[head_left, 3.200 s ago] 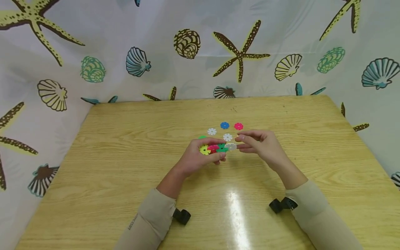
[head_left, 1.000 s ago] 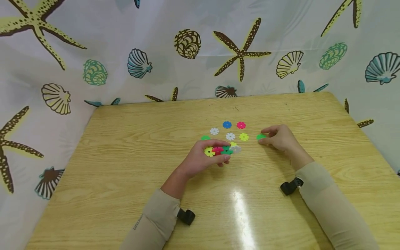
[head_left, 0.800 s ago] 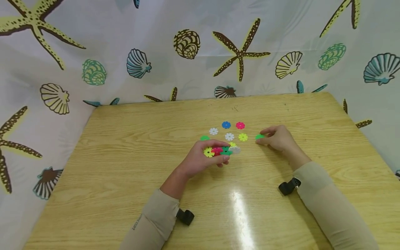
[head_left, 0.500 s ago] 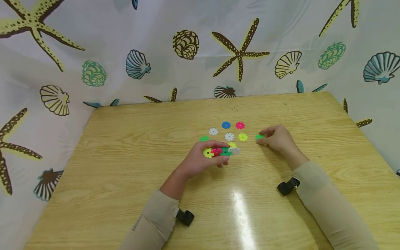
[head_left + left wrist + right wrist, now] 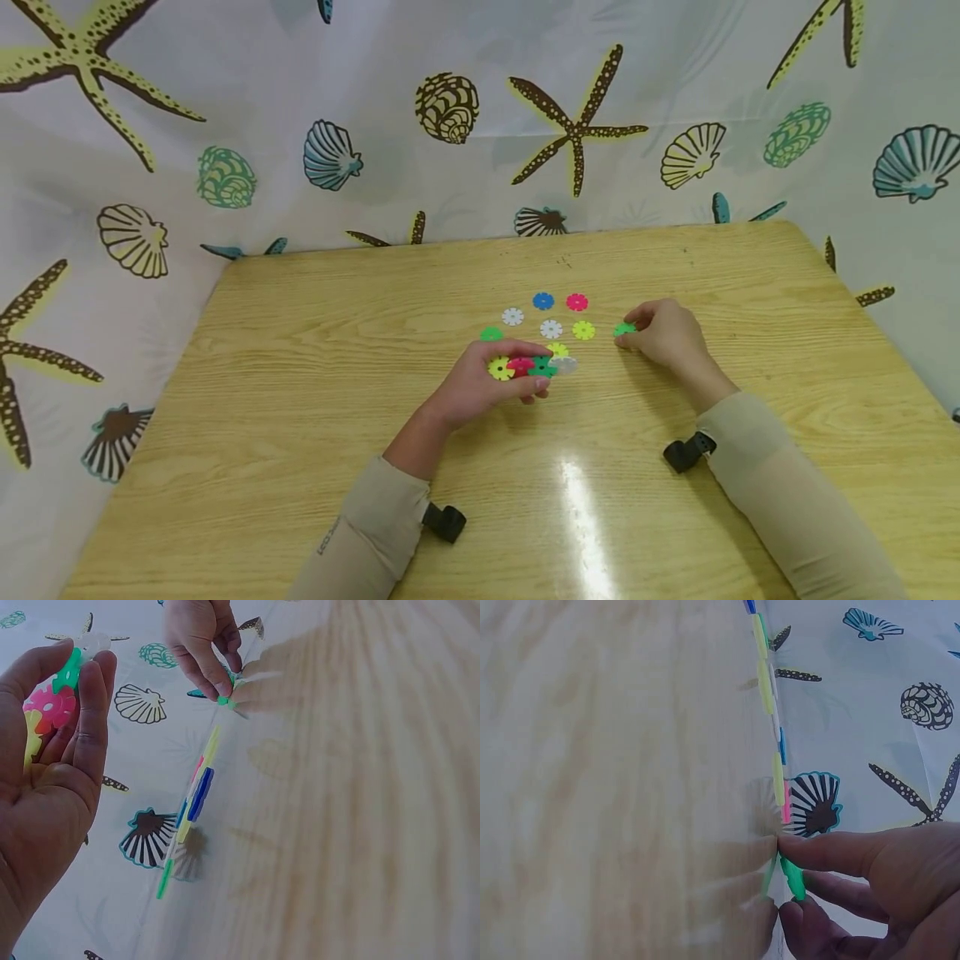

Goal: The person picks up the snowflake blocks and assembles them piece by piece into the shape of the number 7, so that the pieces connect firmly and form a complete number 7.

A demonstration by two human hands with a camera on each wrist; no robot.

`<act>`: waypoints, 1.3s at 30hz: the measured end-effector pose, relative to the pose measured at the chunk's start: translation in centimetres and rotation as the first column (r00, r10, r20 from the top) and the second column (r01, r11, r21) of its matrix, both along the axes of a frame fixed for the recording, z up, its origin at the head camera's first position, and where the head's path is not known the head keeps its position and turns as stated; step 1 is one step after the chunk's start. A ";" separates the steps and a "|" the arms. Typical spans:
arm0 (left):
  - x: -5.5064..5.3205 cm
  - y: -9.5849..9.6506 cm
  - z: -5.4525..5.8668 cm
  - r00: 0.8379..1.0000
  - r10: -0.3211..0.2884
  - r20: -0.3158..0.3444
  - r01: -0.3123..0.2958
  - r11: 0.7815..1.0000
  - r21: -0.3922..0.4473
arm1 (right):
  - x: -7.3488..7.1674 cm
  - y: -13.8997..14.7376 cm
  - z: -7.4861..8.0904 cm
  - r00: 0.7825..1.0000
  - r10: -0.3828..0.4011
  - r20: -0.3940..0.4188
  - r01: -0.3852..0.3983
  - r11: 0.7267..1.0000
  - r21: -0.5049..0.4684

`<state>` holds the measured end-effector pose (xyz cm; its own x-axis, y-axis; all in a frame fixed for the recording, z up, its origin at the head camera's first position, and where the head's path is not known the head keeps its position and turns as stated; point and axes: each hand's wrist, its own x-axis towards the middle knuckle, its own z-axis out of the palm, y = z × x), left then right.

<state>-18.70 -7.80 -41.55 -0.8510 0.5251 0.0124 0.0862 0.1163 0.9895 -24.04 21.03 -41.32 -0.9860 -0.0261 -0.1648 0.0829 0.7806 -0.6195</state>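
Observation:
My left hand (image 5: 480,379) grips a short chain of notched plastic discs joined edge to edge: a yellow disc (image 5: 500,368), a pink disc (image 5: 519,367), a dark green disc (image 5: 542,367) and a see-through disc (image 5: 564,365) at the right end. The left wrist view shows that the thumb and fingers hold the chain by the green disc (image 5: 67,671). Further right, my right hand (image 5: 670,333) pinches a bright green disc (image 5: 624,330). In the right wrist view this green disc (image 5: 793,877) stands tilted on the table, between thumb and fingers.
Loose discs lie flat behind the hands: blue (image 5: 543,301), pink (image 5: 577,302), white (image 5: 513,317), another white (image 5: 551,329), yellow (image 5: 583,330), a second yellow (image 5: 557,350) and green (image 5: 491,333). A patterned cloth (image 5: 390,167) hangs around the wooden table (image 5: 300,400).
From beside the chain's see-through end, my right hand has moved right to the bright green disc, then stays there, with that disc slightly more tilted. My left hand keeps its grip on the chain.

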 end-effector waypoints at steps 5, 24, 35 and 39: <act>0.0 -0.1 -0.1 1.000 -0.007 0.004 0.008 1.000 -0.016 | 0.2 -0.4 0.1 0.999 0.014 -0.040 -0.014 1.000 0.019; 0.3 -0.3 -0.4 0.999 0.004 0.033 -0.004 1.000 0.003 | 0.0 1.2 -1.3 0.999 0.029 0.032 -0.017 0.946 -0.324; 0.2 -0.3 0.0 0.999 0.031 0.020 -0.031 0.999 0.008 | 0.3 0.7 -0.2 0.993 0.084 0.087 -0.039 0.904 -0.426; 0.0 -0.5 0.2 0.997 0.071 0.028 -0.071 0.997 0.022 | 0.6 0.4 0.4 0.991 0.107 0.077 -0.058 0.880 -0.472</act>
